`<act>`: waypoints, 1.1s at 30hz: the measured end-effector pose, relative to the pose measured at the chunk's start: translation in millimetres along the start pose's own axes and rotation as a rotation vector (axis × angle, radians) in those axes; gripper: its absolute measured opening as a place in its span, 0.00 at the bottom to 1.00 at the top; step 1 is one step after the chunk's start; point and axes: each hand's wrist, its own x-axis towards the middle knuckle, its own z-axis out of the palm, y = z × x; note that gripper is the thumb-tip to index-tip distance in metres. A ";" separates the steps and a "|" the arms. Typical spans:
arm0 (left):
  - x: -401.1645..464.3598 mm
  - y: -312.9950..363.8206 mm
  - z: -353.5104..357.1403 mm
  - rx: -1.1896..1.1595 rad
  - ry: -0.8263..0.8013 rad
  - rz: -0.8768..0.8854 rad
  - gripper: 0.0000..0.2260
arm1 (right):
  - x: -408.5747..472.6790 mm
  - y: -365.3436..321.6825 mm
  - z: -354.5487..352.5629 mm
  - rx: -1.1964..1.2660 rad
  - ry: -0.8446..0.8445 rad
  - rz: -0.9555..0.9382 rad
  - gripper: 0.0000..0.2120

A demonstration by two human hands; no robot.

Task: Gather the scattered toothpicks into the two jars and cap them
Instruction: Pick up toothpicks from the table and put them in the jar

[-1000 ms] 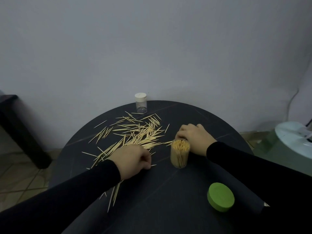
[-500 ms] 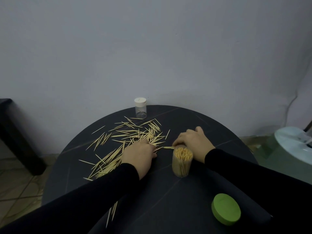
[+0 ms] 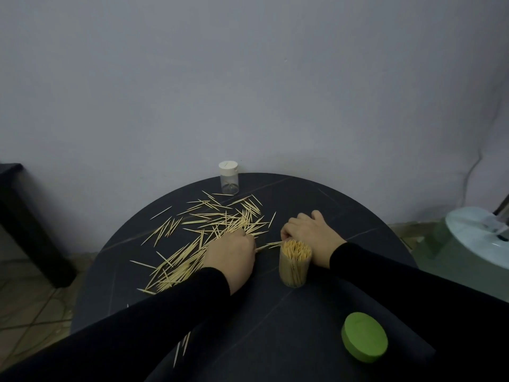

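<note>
left hand (image 3: 230, 250) knuckles up with fingers curled under, right hand (image 3: 309, 235) curled, both black-sleeved forearms extended

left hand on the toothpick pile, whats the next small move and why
Probably lift the pinched toothpicks and drop them into the open jar. The left hand is curled on the scattered toothpicks, and the right hand rests just behind that jar, whose green lid is off.

On the round table (image 3: 344, 205), the open jar (image 3: 294, 264) stands upright near centre, scattered toothpicks (image 3: 209, 224) spread from its nine toward eleven o'clock, a capped jar (image 3: 229, 177) stands at the far rim toward eleven, and a loose lid (image 3: 364, 337) lies toward five.
</note>
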 end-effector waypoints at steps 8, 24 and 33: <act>2.7 6.2 -3.1 -0.085 0.048 -0.060 0.08 | -7.5 2.9 -1.7 0.127 0.098 0.058 0.09; -4.4 25.4 -33.3 -1.173 0.331 0.026 0.04 | -33.1 -0.6 -41.6 1.102 0.340 0.189 0.05; -10.1 33.5 -24.4 -1.292 0.132 0.076 0.04 | -46.7 -6.3 -28.8 1.359 0.164 0.089 0.06</act>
